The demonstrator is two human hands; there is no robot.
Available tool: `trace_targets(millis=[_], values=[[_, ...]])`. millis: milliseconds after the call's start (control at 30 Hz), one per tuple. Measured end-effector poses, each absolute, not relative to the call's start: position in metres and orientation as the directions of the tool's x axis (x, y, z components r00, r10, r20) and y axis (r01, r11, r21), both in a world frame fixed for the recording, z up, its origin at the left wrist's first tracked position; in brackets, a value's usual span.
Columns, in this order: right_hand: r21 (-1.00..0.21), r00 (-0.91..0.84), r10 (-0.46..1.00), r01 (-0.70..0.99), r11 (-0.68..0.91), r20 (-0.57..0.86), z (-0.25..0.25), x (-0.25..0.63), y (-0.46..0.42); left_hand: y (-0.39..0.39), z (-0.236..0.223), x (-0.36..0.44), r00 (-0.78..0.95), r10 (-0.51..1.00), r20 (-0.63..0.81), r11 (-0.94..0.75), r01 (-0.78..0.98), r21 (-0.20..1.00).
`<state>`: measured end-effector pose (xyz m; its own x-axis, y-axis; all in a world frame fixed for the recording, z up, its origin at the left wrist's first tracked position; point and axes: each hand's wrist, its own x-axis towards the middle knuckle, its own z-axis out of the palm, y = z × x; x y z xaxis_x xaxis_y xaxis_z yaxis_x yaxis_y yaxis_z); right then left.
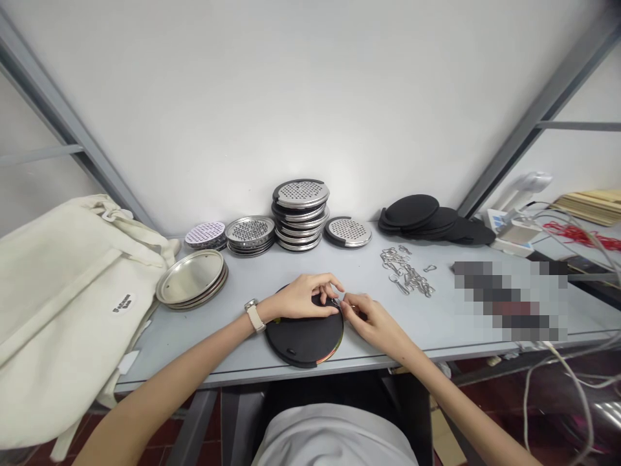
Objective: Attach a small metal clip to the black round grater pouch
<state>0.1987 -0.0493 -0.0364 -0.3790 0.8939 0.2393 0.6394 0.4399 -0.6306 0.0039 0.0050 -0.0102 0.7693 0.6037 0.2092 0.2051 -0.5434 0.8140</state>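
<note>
Disc, black w/ a coloured strip at its edge, is lying flat near the front of the table. L hand is resting across its top, fingers curling, tips only slightly apart by a small metal piece at the R rim. R hand is bunching thumb & index nearly together at the same spot; can't tell which hand, if either, is gripping the piece. Metal clips are lying beyond, to the R; grater stack is standing at back. Disc is prob. feeling light, fairly stiff, maybe sliding easily, so its outer rim is looking like the best hold, w/ a palm steadying the face. Metal piece is prob. hard & slippery, needing a fingertip pinch.
</note>
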Motion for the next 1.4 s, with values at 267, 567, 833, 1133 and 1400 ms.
trace_targets(millis=[267,567,833,1133,1400], values=[[-0.649,-0.391,0.889,0.617,0.445,0.237,-0.0374,0.1995,-0.0489,0.0048,-0.0087,0.0043,0.773,0.606,0.19,-0.533,0.217,0.818],[-0.658,-0.393,0.893,0.617,0.432,0.218,-0.0401,0.2007,-0.048,0.0055,-0.0097,0.0037,0.777,0.597,0.201,-0.558,0.222,0.8],[-0.64,-0.396,0.891,0.63,0.441,0.224,-0.0392,0.2,-0.0481,0.0052,-0.0099,0.0042,0.776,0.597,0.204,-0.551,0.212,0.807],[-0.605,-0.415,0.875,0.638,0.476,0.25,-0.0388,0.1996,-0.0482,0.0039,-0.0066,0.0042,0.774,0.598,0.207,-0.541,0.199,0.817],[-0.589,-0.431,0.866,0.641,0.492,0.255,-0.0406,0.1994,-0.0467,0.0016,-0.0057,0.0047,0.778,0.597,0.197,-0.554,0.221,0.803]])
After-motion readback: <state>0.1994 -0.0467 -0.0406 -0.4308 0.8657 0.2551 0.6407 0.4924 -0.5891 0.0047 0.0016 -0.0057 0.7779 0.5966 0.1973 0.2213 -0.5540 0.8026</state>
